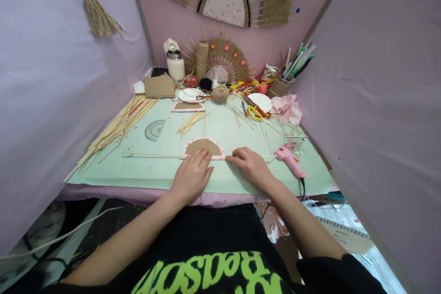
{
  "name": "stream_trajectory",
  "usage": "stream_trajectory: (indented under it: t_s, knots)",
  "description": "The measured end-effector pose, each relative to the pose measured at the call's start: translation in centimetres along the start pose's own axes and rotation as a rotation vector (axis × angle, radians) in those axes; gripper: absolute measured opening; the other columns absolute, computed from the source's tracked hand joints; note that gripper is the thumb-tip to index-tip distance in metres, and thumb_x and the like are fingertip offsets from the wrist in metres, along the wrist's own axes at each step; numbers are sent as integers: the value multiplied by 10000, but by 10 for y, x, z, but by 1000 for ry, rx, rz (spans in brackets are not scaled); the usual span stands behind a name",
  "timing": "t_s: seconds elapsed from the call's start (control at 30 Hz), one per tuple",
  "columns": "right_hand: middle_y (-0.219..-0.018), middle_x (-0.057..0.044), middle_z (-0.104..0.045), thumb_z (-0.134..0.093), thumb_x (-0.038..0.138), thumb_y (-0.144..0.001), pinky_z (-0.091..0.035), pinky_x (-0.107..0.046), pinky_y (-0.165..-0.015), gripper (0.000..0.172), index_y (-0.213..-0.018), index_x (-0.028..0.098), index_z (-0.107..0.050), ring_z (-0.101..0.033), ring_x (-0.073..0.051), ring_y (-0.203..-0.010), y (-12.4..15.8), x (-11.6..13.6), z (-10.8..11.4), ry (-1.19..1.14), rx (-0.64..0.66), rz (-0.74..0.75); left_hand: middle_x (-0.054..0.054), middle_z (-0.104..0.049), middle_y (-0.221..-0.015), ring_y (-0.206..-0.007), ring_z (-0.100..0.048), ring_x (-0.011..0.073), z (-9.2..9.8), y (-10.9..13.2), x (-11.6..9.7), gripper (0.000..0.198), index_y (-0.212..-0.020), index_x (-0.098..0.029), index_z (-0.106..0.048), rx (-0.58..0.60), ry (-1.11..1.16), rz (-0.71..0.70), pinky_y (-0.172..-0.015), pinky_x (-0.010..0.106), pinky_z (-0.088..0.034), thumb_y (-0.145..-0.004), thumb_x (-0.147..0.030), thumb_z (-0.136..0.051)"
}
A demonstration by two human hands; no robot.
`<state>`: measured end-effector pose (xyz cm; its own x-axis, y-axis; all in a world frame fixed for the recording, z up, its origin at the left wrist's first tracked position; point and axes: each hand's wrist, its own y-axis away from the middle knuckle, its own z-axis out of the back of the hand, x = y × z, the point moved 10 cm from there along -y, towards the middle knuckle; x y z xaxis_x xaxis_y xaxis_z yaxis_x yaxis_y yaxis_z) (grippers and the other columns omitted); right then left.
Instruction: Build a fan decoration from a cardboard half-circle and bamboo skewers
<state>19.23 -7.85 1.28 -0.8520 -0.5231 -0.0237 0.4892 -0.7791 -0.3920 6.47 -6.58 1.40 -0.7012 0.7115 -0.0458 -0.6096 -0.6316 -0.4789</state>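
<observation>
A half-round cardboard piece (196, 145) with a pink patterned border lies flat near the table's front edge. Across its lower part my left hand (195, 172) rests with its fingers laid out flat. At the piece's right corner, my right hand (251, 165) has its fingers bent and pinched on a thin bamboo stick (270, 155), which shows again to the right of the hand. Another bamboo stick (204, 126) runs upright from the top of the arc. Two more sticks (151, 155) extend leftward from the left corner.
A pink glue gun (289, 160) lies close right of my right hand. Many loose sticks (117, 124) and a protractor (154, 130) lie left. Farther back are yellow-handled scissors (255, 112), twine (220, 94), a second half-round piece (188, 106) and a white bottle (176, 66).
</observation>
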Motion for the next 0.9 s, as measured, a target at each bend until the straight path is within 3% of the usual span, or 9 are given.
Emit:
stream_trajectory:
  t_s: [0.57, 0.9]
  knots:
    - [-1008, -85, -648, -499, 125, -946, -407, -313, -730, 289, -1187, 213, -633, -529, -207, -900, -1, 0, -1, 16, 21, -32, 151, -633, -1304, -1217, -571, 287, 0, 0, 2, 371, -1233, -101, -621, 11, 34, 23, -1006, 442, -485, -960, -285, -451]
    - [-1050, -97, -675, -460, 138, -950, -425, -359, -829, 318, -1213, 213, -623, -577, -223, -956, 2, -2, 6, 3, -60, -74, 152, -618, -1324, -1238, -556, 292, -3, 1, 4, 376, -1253, -131, -615, 23, 69, 50, -1025, 459, -464, -962, -296, -443]
